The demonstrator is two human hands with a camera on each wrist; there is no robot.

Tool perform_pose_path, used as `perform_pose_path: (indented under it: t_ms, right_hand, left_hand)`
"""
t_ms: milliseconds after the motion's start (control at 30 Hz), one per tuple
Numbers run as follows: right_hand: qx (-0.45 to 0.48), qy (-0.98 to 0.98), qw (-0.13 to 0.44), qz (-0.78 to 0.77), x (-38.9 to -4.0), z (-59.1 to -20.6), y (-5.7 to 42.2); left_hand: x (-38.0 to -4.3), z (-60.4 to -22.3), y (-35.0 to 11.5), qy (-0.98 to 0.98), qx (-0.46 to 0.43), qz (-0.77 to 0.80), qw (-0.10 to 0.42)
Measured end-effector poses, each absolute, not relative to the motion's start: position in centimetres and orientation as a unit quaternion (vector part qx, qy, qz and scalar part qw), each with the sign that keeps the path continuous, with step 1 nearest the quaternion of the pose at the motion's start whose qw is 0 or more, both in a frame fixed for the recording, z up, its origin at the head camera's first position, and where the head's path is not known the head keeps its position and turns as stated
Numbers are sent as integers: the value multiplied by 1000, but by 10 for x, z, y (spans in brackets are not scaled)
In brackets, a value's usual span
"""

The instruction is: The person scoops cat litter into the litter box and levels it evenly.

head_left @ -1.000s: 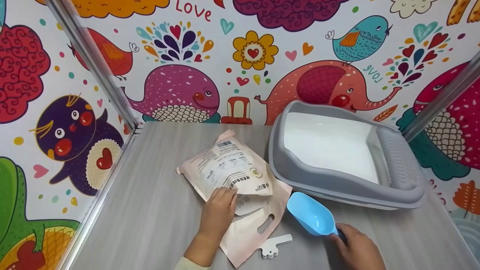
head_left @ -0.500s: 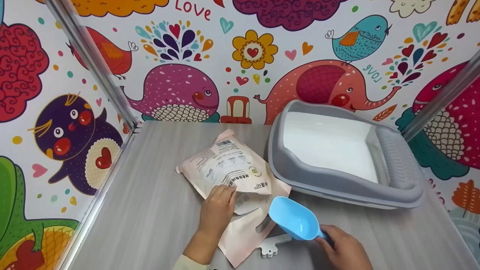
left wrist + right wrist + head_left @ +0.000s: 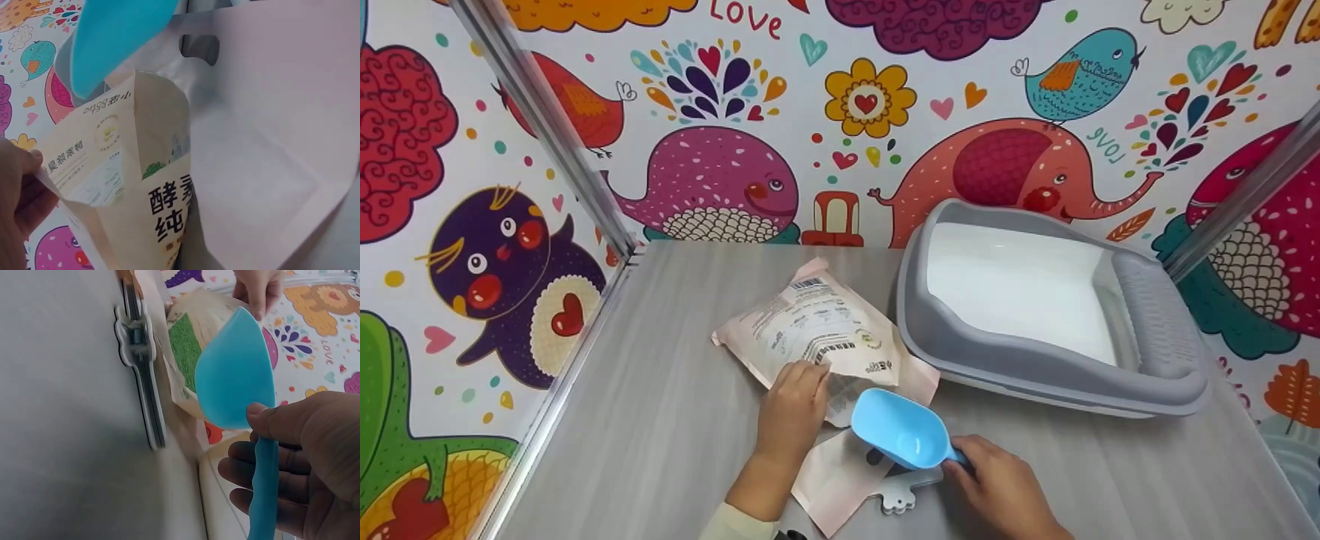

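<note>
Scoop (image 3: 901,429) moved left, now near bag (image 3: 810,319) on table (image 3: 660,420); right hand (image 3: 1005,486) grips handle (image 3: 264,492), left hand (image 3: 792,405) pinches bag's edge. Scoop likely light, stiff, best held by handle; bag probably soft.

Bag (image 3: 765,322): fine print (image 3: 810,319) too small to be read | Scoop (image 3: 896,426): handle (image 3: 958,455) partly covered by right hand (image 3: 1001,480) | Left sleeve (image 3: 739,525): cut off by near edge

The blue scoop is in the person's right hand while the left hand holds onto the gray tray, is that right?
Not quite: the left hand holds the pale pink bag, not the gray tray, as the head view shows. The blue scoop is indeed in the right hand.
</note>
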State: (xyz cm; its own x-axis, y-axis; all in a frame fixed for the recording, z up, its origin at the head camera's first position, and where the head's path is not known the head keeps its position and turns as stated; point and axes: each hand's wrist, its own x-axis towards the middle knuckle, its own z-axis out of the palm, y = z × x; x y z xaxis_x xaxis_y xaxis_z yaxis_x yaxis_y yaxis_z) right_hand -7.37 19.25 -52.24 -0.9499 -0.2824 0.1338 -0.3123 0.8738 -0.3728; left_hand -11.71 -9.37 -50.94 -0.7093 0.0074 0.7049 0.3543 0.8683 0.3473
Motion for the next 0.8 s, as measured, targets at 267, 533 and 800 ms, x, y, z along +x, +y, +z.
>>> perform_pose_path:
  t_ms: [267,533,800]
  right_hand:
    - [186,-959,83,200,-80,-523,173]
    - [196,-956,86,202,-86,-527,160]
    - [205,-957,84,186,-91,-533,150]
  left_hand:
    - [-118,-507,-92,-893,-102,-241,365]
    - [-118,-504,-89,-895,-106,-231,365]
    - [-119,-503,-85,-896,-109,-229,363]
